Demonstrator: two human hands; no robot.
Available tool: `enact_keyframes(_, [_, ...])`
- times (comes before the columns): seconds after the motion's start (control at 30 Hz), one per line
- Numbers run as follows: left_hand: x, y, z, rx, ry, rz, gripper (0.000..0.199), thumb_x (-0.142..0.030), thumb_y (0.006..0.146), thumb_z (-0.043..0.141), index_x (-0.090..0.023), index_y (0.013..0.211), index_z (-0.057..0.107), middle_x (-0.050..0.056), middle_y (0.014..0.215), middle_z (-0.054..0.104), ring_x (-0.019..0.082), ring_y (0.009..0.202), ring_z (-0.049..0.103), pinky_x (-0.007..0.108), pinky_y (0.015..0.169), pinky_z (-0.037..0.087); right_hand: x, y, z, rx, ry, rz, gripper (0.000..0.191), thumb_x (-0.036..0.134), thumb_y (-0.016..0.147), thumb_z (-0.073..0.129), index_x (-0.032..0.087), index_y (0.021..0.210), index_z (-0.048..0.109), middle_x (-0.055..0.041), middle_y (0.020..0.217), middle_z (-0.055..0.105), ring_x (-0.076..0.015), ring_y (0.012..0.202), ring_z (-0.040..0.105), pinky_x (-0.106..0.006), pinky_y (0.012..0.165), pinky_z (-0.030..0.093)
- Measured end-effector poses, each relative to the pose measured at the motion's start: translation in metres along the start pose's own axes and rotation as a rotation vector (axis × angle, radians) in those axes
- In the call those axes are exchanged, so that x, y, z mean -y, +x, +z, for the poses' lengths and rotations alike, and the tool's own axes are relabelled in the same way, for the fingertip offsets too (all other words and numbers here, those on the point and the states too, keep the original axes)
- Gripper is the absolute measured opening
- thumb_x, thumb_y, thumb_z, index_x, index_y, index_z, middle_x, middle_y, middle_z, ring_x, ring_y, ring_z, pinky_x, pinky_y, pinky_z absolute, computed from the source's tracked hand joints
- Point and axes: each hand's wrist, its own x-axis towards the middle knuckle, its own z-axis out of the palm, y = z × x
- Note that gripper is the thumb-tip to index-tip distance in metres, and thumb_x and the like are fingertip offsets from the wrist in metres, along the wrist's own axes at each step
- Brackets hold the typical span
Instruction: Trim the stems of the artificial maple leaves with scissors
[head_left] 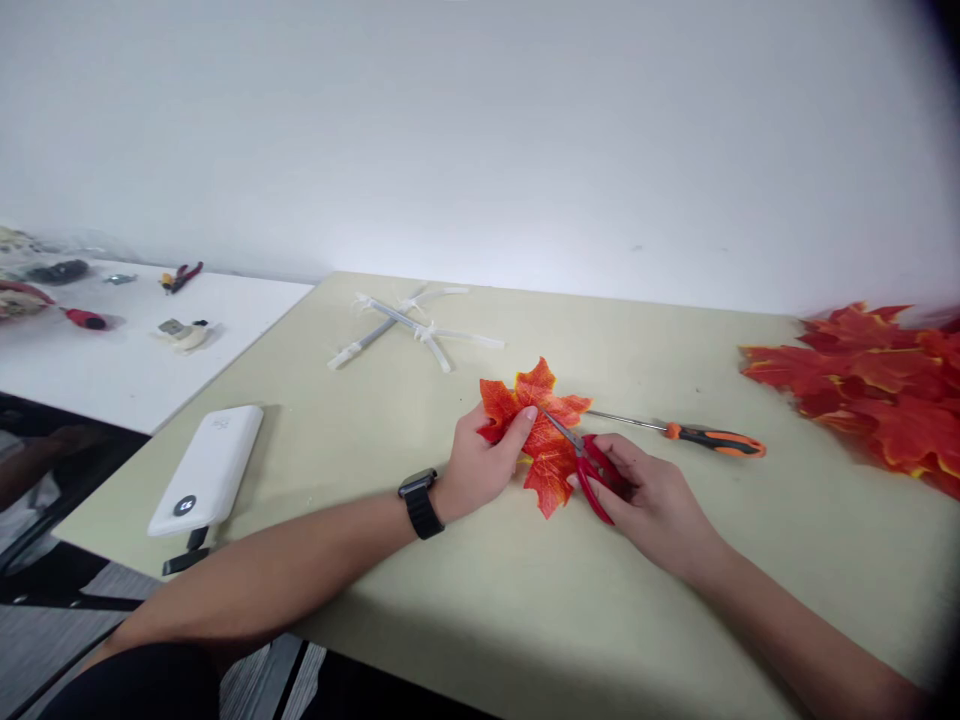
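A red-orange artificial maple leaf (551,465) with yellow edges is pinched in my left hand (487,455), the thumb pressed on its middle. Red-handled scissors (592,480) sit in my right hand (656,500), with fingers in the handle loops. Their metal blades lie over the leaf, the tips close to my left thumb. Whether the blades are cutting into the leaf I cannot tell. Just beyond my right hand lies a screwdriver (716,440) with an orange and black handle, its shaft pointing at the leaf.
Grey rods with clear plastic tubes (401,320) lie crossed at the back of the table (360,600). A white power bank (210,465) rests at left, a pile of red maple leaves (885,390) at right. Pliers (182,277) lie on the adjoining white table (247,300). Someone's arm (37,465) shows far left.
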Motion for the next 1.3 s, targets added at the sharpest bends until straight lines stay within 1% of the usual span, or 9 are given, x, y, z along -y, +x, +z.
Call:
enact_keyframes(0.17, [0.003,-0.001,0.000,0.010,-0.020,-0.020,0.032,-0.051,0.092,0.072,-0.020,0.085,0.062,0.001,0.074,0.064,0.015,0.067,0.059,0.028,0.061,0.050,0.003,-0.001,-0.001,0.020,-0.027,0.005,0.025,0.044,0.095,0.066,0.025,0.108,0.055,0.0008,0.077,0.063,-0.0144,0.060,0.055,-0.027,0.055,0.048])
enact_keyframes(0.4, [0.002,0.000,0.001,-0.012,-0.080,-0.045,0.036,-0.053,0.088,0.075,-0.020,0.085,0.060,0.000,0.073,0.063,0.013,0.062,0.057,0.026,0.056,0.048,0.002,-0.002,-0.002,0.017,-0.098,0.007,0.029,0.039,0.091,0.070,0.026,0.111,0.054,0.0022,0.076,0.062,-0.0144,0.059,0.050,-0.027,0.055,0.046])
enact_keyframes(0.57, [0.001,0.002,0.002,-0.030,-0.180,-0.089,0.039,-0.054,0.086,0.077,-0.020,0.089,0.060,-0.002,0.071,0.062,0.011,0.055,0.054,0.025,0.051,0.047,0.000,0.000,-0.003,-0.040,-0.066,0.011,0.025,0.042,0.092,0.068,0.025,0.107,0.056,-0.0004,0.082,0.065,-0.0153,0.064,0.054,-0.027,0.057,0.048])
enact_keyframes(0.7, [0.000,0.006,0.003,-0.096,-0.205,-0.122,0.042,-0.056,0.083,0.079,-0.019,0.091,0.060,-0.004,0.065,0.059,0.009,0.049,0.049,0.022,0.045,0.043,-0.001,0.001,-0.004,-0.125,-0.032,0.016,0.020,0.042,0.096,0.061,0.023,0.103,0.058,-0.0039,0.088,0.068,-0.0169,0.071,0.059,-0.027,0.060,0.049])
enact_keyframes(0.83, [-0.005,0.010,0.003,-0.153,-0.251,-0.159,0.046,-0.057,0.078,0.084,-0.020,0.089,0.058,-0.006,0.063,0.056,0.009,0.049,0.050,0.020,0.044,0.043,-0.005,0.002,-0.005,-0.153,0.008,0.002,0.021,0.040,0.097,0.060,0.022,0.107,0.064,-0.0052,0.095,0.071,-0.0184,0.079,0.064,-0.028,0.064,0.052])
enact_keyframes(0.97, [-0.004,0.013,0.002,-0.156,-0.254,-0.157,0.047,-0.056,0.077,0.085,-0.019,0.084,0.058,-0.005,0.065,0.057,0.009,0.051,0.051,0.021,0.046,0.045,-0.010,0.001,-0.007,-0.185,-0.009,-0.014,0.026,0.041,0.098,0.060,0.022,0.112,0.070,-0.0065,0.101,0.075,-0.0203,0.082,0.068,-0.031,0.067,0.054])
enact_keyframes(1.13, [-0.001,0.012,0.001,-0.127,-0.181,-0.089,0.037,-0.049,0.083,0.082,-0.017,0.091,0.066,-0.001,0.076,0.067,0.011,0.063,0.060,0.024,0.060,0.054,-0.008,0.001,-0.009,-0.257,-0.082,0.007,0.034,0.043,0.092,0.066,0.019,0.114,0.078,-0.0078,0.101,0.079,-0.0239,0.081,0.070,-0.035,0.068,0.058])
enact_keyframes(1.23, [-0.001,0.012,0.001,-0.111,-0.177,-0.111,0.035,-0.046,0.083,0.083,-0.016,0.093,0.067,0.000,0.075,0.068,0.012,0.063,0.062,0.026,0.065,0.056,-0.007,0.002,-0.014,-0.319,-0.160,-0.045,0.034,0.041,0.090,0.068,0.019,0.112,0.080,-0.0094,0.110,0.078,-0.0267,0.089,0.072,-0.037,0.073,0.060])
enact_keyframes(1.3, [0.000,0.012,0.000,-0.111,-0.168,-0.100,0.034,-0.045,0.084,0.082,-0.015,0.093,0.068,0.002,0.083,0.072,0.014,0.070,0.065,0.027,0.068,0.057,-0.008,0.005,-0.023,-0.329,-0.250,-0.106,0.032,0.039,0.091,0.066,0.020,0.112,0.080,-0.0101,0.115,0.076,-0.0256,0.091,0.071,-0.036,0.073,0.059])
